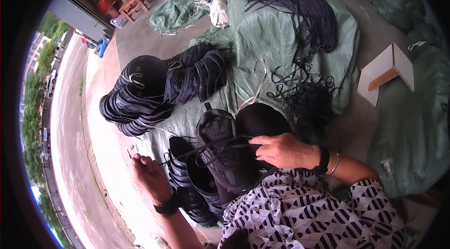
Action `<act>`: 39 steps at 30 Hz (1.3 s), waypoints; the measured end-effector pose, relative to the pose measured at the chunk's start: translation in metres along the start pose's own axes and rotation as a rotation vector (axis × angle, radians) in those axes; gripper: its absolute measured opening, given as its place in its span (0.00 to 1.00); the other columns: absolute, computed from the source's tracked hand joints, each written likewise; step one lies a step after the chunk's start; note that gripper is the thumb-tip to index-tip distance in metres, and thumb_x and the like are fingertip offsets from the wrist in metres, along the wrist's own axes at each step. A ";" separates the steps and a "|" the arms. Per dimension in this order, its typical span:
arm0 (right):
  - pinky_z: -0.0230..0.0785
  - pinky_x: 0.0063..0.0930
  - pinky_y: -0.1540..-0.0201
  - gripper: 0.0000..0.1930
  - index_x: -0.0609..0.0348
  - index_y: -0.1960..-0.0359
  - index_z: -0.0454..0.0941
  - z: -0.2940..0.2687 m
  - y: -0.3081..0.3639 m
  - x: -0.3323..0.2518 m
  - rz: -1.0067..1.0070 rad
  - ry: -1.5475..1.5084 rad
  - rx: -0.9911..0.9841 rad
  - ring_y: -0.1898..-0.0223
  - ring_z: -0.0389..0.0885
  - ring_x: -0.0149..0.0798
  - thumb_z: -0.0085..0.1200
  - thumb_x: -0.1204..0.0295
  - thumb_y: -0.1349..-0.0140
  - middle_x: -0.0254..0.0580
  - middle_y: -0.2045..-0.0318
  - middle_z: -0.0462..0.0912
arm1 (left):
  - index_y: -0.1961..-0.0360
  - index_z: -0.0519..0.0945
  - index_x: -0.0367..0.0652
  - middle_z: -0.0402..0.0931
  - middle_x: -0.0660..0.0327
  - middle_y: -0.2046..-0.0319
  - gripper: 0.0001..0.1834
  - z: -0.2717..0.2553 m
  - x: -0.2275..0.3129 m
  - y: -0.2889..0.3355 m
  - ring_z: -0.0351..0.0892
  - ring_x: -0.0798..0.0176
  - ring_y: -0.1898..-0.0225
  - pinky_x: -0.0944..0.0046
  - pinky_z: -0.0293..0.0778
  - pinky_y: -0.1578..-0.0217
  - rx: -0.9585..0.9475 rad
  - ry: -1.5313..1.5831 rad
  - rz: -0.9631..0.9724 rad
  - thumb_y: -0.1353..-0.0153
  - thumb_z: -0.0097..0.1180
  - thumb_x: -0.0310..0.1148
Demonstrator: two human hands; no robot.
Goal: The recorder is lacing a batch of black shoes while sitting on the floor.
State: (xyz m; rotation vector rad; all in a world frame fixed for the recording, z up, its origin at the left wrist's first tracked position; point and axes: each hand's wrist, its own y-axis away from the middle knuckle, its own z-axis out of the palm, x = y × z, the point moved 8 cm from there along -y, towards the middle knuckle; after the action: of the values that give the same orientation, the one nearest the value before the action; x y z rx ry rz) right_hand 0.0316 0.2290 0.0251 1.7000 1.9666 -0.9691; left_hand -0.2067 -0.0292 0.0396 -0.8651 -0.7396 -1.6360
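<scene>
A dark shoe upper (216,132) lies just below the middle of the frame, its rounded toe toward the top. A black lace (190,154) stretches across it, with loose loops over its front. At the lace's left end, the left hand (151,181) has its fingers curled in, gripping it. On the right, the right hand (286,152) pinches the lace between thumb and forefinger, its other fingers bent. A dark wristband (167,208) circles the left wrist.

Just right of the upper is a smooth, rounded black piece (263,120); at its lower left stands a row of more black uppers (185,181). Patterned black-and-white cloth (290,214) fills the bottom of the frame.

Farther out, left of centre, a large bundle of black uppers (140,96) rests on the green sheeting (253,29). Dark laces (323,24) spread across the sheeting at upper right. Near the right edge stands an angled white board (380,67), and a wooden chair (131,0) is at upper left.
</scene>
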 end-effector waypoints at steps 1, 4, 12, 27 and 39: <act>0.77 0.28 0.69 0.04 0.59 0.76 0.78 0.002 -0.001 0.002 0.001 0.004 0.001 0.67 0.83 0.39 0.57 0.72 0.48 0.43 0.55 0.77 | 0.65 0.71 0.45 0.69 0.68 0.78 0.10 -0.003 0.004 -0.002 0.55 0.76 0.82 0.75 0.54 0.80 0.009 0.038 0.007 0.31 0.43 0.38; 0.77 0.28 0.70 0.04 0.59 0.75 0.78 -0.004 -0.004 0.008 0.018 -0.006 0.133 0.69 0.82 0.38 0.57 0.72 0.48 0.42 0.57 0.78 | 0.64 0.70 0.44 0.64 0.70 0.79 0.09 -0.008 0.023 -0.008 0.55 0.75 0.81 0.75 0.55 0.80 0.032 0.067 0.087 0.30 0.42 0.37; 0.75 0.25 0.68 0.05 0.63 0.71 0.78 -0.001 -0.004 0.011 -0.067 -0.070 0.132 0.68 0.82 0.36 0.57 0.74 0.46 0.45 0.56 0.78 | 0.63 0.69 0.44 0.64 0.70 0.77 0.09 -0.026 0.023 -0.003 0.57 0.76 0.80 0.75 0.56 0.80 0.090 0.017 0.107 0.30 0.42 0.37; 0.68 0.21 0.74 0.07 0.67 0.67 0.78 -0.046 -0.007 0.077 0.333 -0.358 0.384 0.77 0.76 0.23 0.51 0.74 0.38 0.38 0.76 0.82 | 0.47 0.70 0.41 0.66 0.70 0.78 0.18 -0.009 -0.010 0.020 0.51 0.79 0.84 0.77 0.48 0.85 0.122 -0.369 0.016 0.31 0.42 0.41; 0.70 0.42 0.71 0.06 0.60 0.73 0.74 -0.048 -0.005 0.094 0.431 0.309 0.150 0.73 0.79 0.53 0.53 0.70 0.42 0.50 0.79 0.78 | 0.49 0.70 0.42 0.64 0.70 0.78 0.15 -0.011 0.002 0.020 0.54 0.79 0.83 0.78 0.50 0.84 0.172 -0.597 0.093 0.33 0.43 0.37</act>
State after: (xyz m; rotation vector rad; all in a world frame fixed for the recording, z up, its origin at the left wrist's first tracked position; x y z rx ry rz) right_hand 0.0153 0.3289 -0.0031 2.3498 1.6133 -0.7440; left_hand -0.1888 -0.0432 0.0360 -1.2576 -1.2094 -1.2087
